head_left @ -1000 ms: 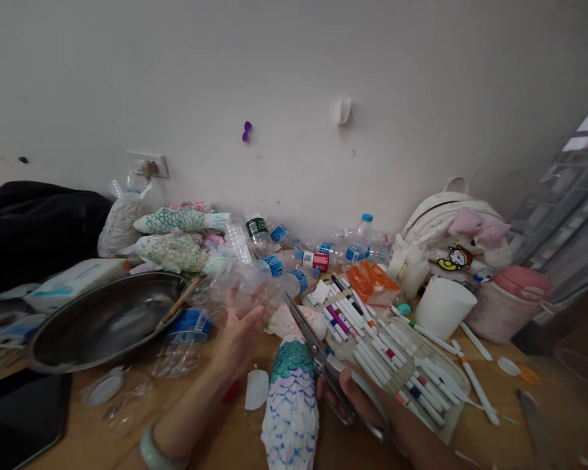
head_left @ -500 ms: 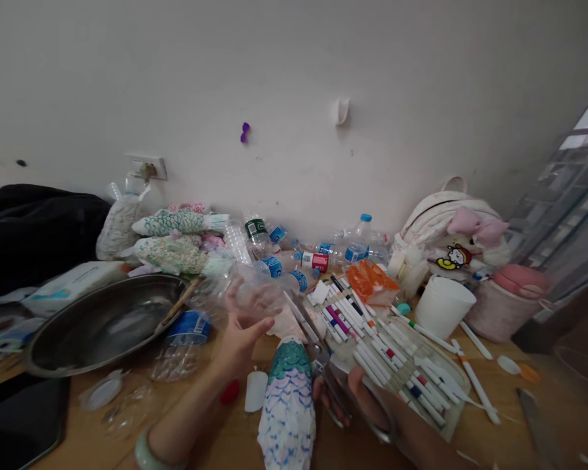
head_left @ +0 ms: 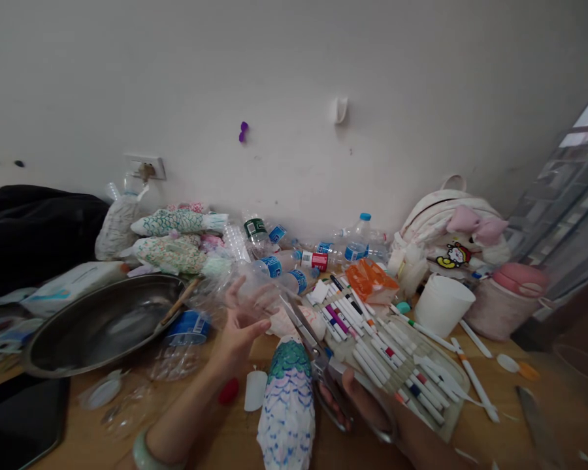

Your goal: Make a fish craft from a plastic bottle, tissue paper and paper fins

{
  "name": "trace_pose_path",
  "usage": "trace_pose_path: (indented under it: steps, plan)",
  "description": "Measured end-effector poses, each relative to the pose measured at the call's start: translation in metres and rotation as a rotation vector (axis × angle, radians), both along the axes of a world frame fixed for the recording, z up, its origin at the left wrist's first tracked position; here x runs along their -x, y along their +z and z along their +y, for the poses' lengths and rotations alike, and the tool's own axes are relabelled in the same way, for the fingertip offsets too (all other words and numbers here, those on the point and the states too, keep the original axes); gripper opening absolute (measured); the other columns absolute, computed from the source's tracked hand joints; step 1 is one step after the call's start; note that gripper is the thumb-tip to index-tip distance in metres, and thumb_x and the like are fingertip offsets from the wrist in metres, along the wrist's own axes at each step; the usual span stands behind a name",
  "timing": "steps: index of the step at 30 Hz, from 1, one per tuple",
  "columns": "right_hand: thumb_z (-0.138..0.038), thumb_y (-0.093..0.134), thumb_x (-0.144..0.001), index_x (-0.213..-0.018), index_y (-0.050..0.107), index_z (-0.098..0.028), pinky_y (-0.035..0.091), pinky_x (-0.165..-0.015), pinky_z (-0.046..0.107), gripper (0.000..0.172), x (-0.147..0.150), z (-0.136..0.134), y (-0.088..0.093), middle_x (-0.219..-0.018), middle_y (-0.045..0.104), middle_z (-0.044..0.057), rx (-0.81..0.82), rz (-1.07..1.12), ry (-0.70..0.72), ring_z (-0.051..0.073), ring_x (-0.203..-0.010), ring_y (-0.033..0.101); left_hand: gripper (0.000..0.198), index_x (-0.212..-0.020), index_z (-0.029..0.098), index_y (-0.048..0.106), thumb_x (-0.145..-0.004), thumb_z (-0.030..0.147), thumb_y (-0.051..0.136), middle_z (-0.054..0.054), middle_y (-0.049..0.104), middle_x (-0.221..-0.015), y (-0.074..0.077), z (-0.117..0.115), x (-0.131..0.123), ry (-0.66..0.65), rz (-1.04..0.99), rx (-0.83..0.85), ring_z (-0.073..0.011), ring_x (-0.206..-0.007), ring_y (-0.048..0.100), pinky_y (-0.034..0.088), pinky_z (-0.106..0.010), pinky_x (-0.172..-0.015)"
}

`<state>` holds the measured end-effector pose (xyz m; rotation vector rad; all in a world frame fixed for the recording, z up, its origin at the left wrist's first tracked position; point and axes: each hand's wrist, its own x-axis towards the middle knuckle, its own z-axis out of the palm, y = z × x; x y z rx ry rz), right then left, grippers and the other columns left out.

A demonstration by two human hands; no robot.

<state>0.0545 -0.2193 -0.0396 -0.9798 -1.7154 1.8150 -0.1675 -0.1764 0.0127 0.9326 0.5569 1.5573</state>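
Note:
My right hand (head_left: 347, 395) grips the handles of large metal scissors (head_left: 304, 326). Their blades point up and left, toward my left hand. Fingers curved and thumb stretched out, my left hand (head_left: 242, 326) is around a piece of clear plastic (head_left: 259, 292); its exact shape is hard to make out against the bottles behind. Between my forearms lies a white fish figure (head_left: 287, 405) painted with blue and purple scales and a green band, its pale tail end (head_left: 291, 320) partly behind the scissors.
A metal basin (head_left: 102, 362) and a cut bottle (head_left: 189, 329) are left; a phone (head_left: 24, 418) lies near the front. Markers in a case (head_left: 451, 418), a white cup (head_left: 443, 303) and a backpack (head_left: 445, 222) fill the right. Bottles (head_left: 357, 245) and fish figures (head_left: 176, 223) line the wall.
The scissors and my right hand have shifted very slightly, and the blades look a little further apart. My left hand stays in nearly the same place.

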Motion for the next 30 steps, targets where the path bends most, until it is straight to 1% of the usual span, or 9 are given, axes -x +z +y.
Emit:
trace_pose_path:
  steps: [2, 5, 9, 13, 17, 20, 25, 30]
  plan:
    - [-0.090, 0.027, -0.054, -0.066, 0.044, -0.017, 0.034, -0.036, 0.017, 0.076, 0.002, -0.002, 0.005, -0.054, 0.039, -0.004, -0.011, 0.019, -0.027, 0.007, -0.041, 0.039, 0.090, -0.127, 0.036, 0.027, -0.055, 0.018, 0.077, -0.004, 0.061, -0.112, 0.002, 0.000, 0.001, -0.014, 0.003, 0.017, -0.0243, -0.099, 0.059, 0.044, -0.043, -0.089]
    - [-0.088, 0.030, -0.056, -0.066, 0.045, -0.016, 0.032, -0.036, 0.016, 0.074, 0.003, -0.004, 0.008, -0.054, 0.039, -0.004, -0.007, 0.032, -0.046, 0.005, -0.040, 0.038, 0.093, -0.129, 0.035, 0.025, -0.054, 0.020, 0.077, -0.005, 0.061, -0.111, 0.005, -0.001, 0.002, -0.035, 0.008, 0.023, -0.0247, -0.098, 0.059, 0.044, -0.042, -0.088]
    - [-0.087, 0.029, -0.057, -0.065, 0.044, -0.016, 0.031, -0.033, 0.015, 0.073, 0.003, -0.005, 0.003, -0.052, 0.039, -0.004, 0.009, 0.040, -0.019, 0.006, -0.039, 0.037, 0.088, -0.129, 0.033, 0.029, -0.055, 0.023, 0.075, -0.005, 0.061, -0.110, 0.007, 0.000, 0.003, -0.064, 0.010, -0.007, -0.0245, -0.097, 0.060, 0.043, -0.040, -0.087]
    - [-0.087, 0.028, -0.058, -0.066, 0.044, -0.016, 0.033, -0.034, 0.016, 0.073, 0.002, -0.004, -0.001, -0.052, 0.040, -0.004, -0.014, 0.036, 0.018, 0.006, -0.039, 0.038, 0.082, -0.129, 0.031, 0.033, -0.058, 0.026, 0.072, -0.005, 0.061, -0.109, 0.007, 0.000, 0.004, -0.082, 0.028, -0.010, -0.0247, -0.098, 0.058, 0.040, -0.040, -0.089]
    - [-0.088, 0.027, -0.057, -0.063, 0.043, -0.016, 0.031, -0.033, 0.016, 0.074, 0.002, -0.004, 0.005, -0.051, 0.040, -0.003, -0.025, 0.016, 0.041, 0.006, -0.039, 0.039, 0.080, -0.130, 0.030, 0.033, -0.059, 0.025, 0.069, -0.006, 0.060, -0.110, 0.007, -0.001, 0.005, -0.085, 0.034, 0.003, -0.0260, -0.102, 0.055, 0.038, -0.039, -0.088]
    - [-0.088, 0.028, -0.057, -0.064, 0.042, -0.017, 0.031, -0.033, 0.015, 0.073, 0.002, -0.004, 0.010, -0.052, 0.039, -0.004, -0.012, -0.006, 0.075, 0.005, -0.039, 0.039, 0.077, -0.129, 0.030, 0.035, -0.059, 0.024, 0.067, -0.005, 0.060, -0.109, 0.007, -0.001, 0.006, -0.088, 0.028, -0.001, -0.0257, -0.100, 0.055, 0.039, -0.037, -0.085]
    - [-0.088, 0.029, -0.055, -0.064, 0.041, -0.017, 0.031, -0.033, 0.015, 0.073, 0.005, -0.006, 0.013, -0.049, 0.038, -0.004, -0.033, -0.029, 0.060, 0.005, -0.037, 0.037, 0.073, -0.129, 0.025, 0.037, -0.061, 0.025, 0.063, -0.006, 0.059, -0.110, 0.005, -0.001, 0.007, -0.082, 0.045, -0.010, -0.0235, -0.096, 0.056, 0.038, -0.035, -0.084]
    - [-0.089, 0.027, -0.055, -0.063, 0.042, -0.018, 0.032, -0.033, 0.016, 0.074, 0.006, -0.007, 0.017, -0.050, 0.038, -0.003, -0.066, -0.085, 0.044, 0.006, -0.038, 0.038, 0.074, -0.132, 0.026, 0.031, -0.065, 0.027, 0.061, -0.006, 0.059, -0.111, 0.002, -0.001, 0.007, -0.096, 0.042, -0.004, -0.0237, -0.095, 0.056, 0.037, -0.037, -0.086]
